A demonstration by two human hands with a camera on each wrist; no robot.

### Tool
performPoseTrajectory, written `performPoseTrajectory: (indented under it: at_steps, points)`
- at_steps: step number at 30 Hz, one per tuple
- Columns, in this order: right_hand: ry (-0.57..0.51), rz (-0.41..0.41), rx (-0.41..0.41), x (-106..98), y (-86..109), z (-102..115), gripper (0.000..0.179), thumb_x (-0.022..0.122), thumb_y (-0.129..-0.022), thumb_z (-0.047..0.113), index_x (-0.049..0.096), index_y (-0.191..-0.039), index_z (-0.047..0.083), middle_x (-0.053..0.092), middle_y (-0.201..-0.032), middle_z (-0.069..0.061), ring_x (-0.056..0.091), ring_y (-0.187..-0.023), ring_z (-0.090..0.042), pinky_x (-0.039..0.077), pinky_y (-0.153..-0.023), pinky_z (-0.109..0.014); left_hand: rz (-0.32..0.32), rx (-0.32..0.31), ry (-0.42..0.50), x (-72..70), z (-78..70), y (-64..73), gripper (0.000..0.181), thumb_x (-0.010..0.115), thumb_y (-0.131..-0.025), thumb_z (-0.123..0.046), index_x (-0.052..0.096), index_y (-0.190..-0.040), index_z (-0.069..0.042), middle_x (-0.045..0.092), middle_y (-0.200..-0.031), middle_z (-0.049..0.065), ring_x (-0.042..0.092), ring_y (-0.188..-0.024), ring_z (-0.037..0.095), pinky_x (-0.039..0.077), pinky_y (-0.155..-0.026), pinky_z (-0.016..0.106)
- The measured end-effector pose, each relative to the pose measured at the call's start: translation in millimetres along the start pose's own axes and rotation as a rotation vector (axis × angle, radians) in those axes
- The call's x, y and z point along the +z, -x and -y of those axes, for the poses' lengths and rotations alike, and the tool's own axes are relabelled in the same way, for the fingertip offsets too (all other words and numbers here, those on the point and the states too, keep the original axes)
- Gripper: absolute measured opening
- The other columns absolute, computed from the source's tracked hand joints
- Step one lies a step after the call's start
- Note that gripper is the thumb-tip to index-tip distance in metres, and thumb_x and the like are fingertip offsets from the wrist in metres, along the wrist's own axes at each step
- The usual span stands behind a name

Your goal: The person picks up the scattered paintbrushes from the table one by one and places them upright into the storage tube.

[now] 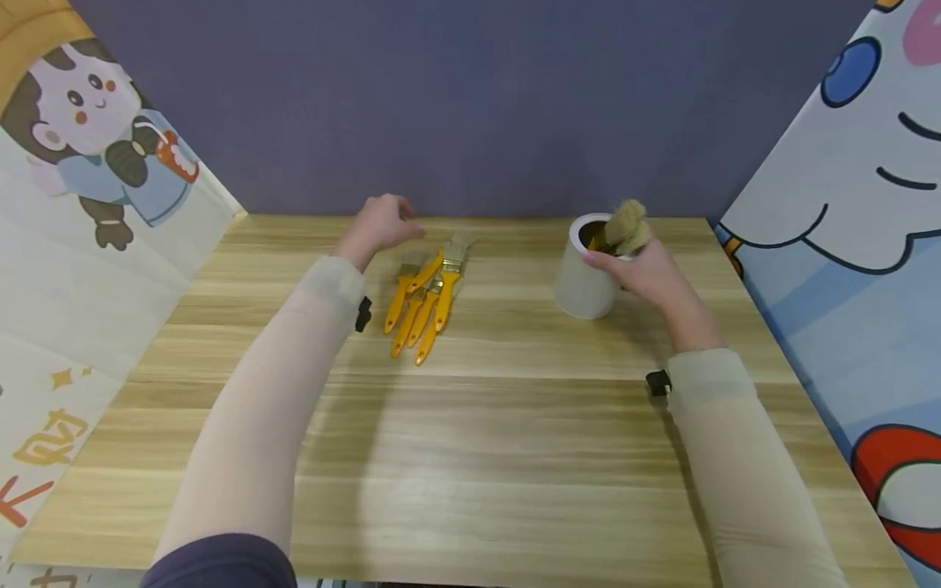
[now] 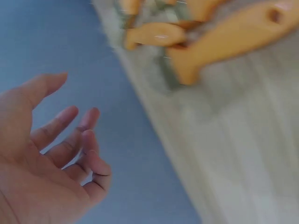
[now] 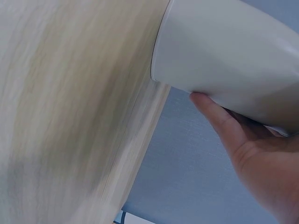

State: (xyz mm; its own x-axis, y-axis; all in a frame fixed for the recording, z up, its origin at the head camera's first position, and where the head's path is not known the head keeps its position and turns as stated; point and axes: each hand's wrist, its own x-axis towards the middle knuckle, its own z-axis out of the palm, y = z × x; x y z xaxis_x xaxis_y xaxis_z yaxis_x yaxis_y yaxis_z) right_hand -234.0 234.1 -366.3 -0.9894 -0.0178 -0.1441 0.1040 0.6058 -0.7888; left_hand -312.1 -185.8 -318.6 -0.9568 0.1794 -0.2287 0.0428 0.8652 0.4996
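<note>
Several paintbrushes with orange handles (image 1: 444, 302) lie in a loose bunch on the wooden table, bristles toward the back. My left hand (image 1: 381, 222) hovers just behind and left of them, fingers loosely bent; in the left wrist view that hand (image 2: 51, 158) holds nothing. To the right stands a white cylindrical container (image 1: 583, 286), with pale brush bristles (image 1: 626, 224) sticking up out of its mouth. My right hand (image 1: 654, 273) grips the container's right side near the rim, thumb at the front. Against the container wall (image 3: 224, 60) a fingertip presses; the other fingers are mostly hidden.
The wood-grain table (image 1: 515, 457) meets a dark blue-grey wall (image 1: 470, 106) at the back. Cartoon-printed panels stand at the left (image 1: 66, 286) and right (image 1: 831, 220). A small black device (image 1: 658, 383) sits by the right cuff.
</note>
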Motion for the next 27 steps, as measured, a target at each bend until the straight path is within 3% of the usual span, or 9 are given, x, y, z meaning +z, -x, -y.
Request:
performPoseTrajectory:
  at_steps: [4,8,11,19,25,27]
  points:
    - [0.015,-0.005,0.004,-2,-0.7,0,0.124,0.075,-0.082,0.078,0.012,-0.172,0.020,0.030,-0.172,-0.022,0.041,-0.153,-0.045,0.047,-0.114,-0.064,0.026,-0.044,-0.007,11.8,21.3,1.0,0.042,0.070,-0.103,-0.034,0.066,-0.133,-0.005,0.055,-0.155,0.020,0.055,-0.133,0.037,0.051,-0.108,0.053]
    - [0.016,-0.010,0.008,0,0.2,0,0.121,0.075,-0.082,0.077,0.018,-0.170,0.018,0.033,-0.171,-0.022,0.042,-0.152,-0.044,0.048,-0.113,-0.063,0.036,-0.048,-0.028,25.5,37.8,1.6,0.031,0.073,-0.101,-0.031,0.071,-0.117,-0.005,0.069,-0.126,0.017,0.062,-0.102,0.030,0.055,-0.088,0.046]
    - [0.014,-0.014,0.006,1,1.3,0,0.119,0.076,-0.082,0.077,0.022,-0.168,0.016,0.034,-0.170,-0.022,0.042,-0.152,-0.043,0.048,-0.113,-0.062,0.026,-0.041,-0.034,33.6,47.6,2.6,0.027,0.076,-0.099,-0.029,0.075,-0.110,-0.004,0.072,-0.116,0.016,0.063,-0.094,0.029,0.056,-0.082,0.044]
    - [0.002,-0.007,0.008,1,2.3,1,0.118,0.076,-0.082,0.077,0.021,-0.168,0.018,0.035,-0.169,-0.022,0.044,-0.151,-0.043,0.049,-0.112,-0.061,0.064,-0.057,0.012,40.0,56.4,4.9,0.034,0.076,-0.100,-0.026,0.069,-0.122,-0.001,0.066,-0.134,0.021,0.065,-0.107,0.035,0.055,-0.097,0.050]
    - [-0.009,-0.021,-0.015,0,1.5,0,0.115,0.077,-0.083,0.075,0.024,-0.167,0.018,0.036,-0.168,-0.021,0.044,-0.150,-0.043,0.048,-0.112,-0.061,0.052,-0.060,-0.051,35.4,58.4,0.2,0.041,0.070,-0.102,-0.019,0.065,-0.135,0.004,0.063,-0.143,0.026,0.062,-0.128,0.042,0.052,-0.111,0.054]
    - [-0.003,-0.018,-0.008,0,1.5,1,0.116,0.077,-0.082,0.076,0.023,-0.167,0.018,0.035,-0.169,-0.021,0.043,-0.151,-0.043,0.048,-0.113,-0.062,0.040,-0.062,-0.081,34.7,59.0,-0.8,0.040,0.068,-0.103,-0.018,0.065,-0.136,0.004,0.065,-0.140,0.024,0.063,-0.125,0.039,0.053,-0.108,0.054]
